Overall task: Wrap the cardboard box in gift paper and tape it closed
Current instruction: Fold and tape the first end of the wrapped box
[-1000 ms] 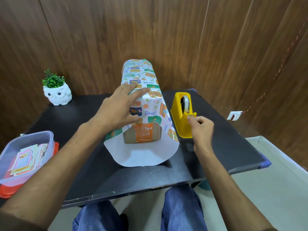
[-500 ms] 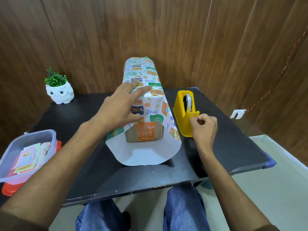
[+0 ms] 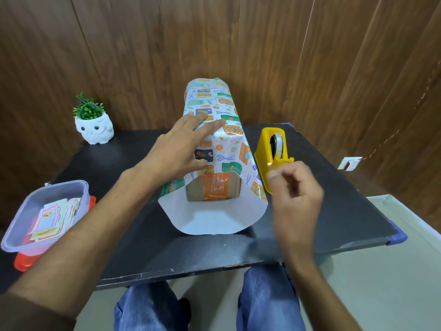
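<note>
The cardboard box (image 3: 214, 187) with an orange label lies on the black table (image 3: 143, 235), inside a tube of patterned gift paper (image 3: 229, 139) whose near end is open and shows its white underside. My left hand (image 3: 176, 151) lies flat on top of the paper with fingers spread, pressing the overlap down. My right hand (image 3: 296, 192) is blurred, just in front of the yellow tape dispenser (image 3: 265, 149), thumb and fingers pinched on a faint clear strip of tape coming off the cutter.
A white owl pot with a green plant (image 3: 94, 127) stands at the back left. A clear plastic container (image 3: 21, 235) of paper cards sits on an orange lid (image 3: 21, 261) at the left edge. Wood panelling rises behind the table; my knees are below its front edge.
My right hand has pulled away from the dispenser's cutter toward me, pinched fingers drawing tape out. My left hand stays flat on the paper.
</note>
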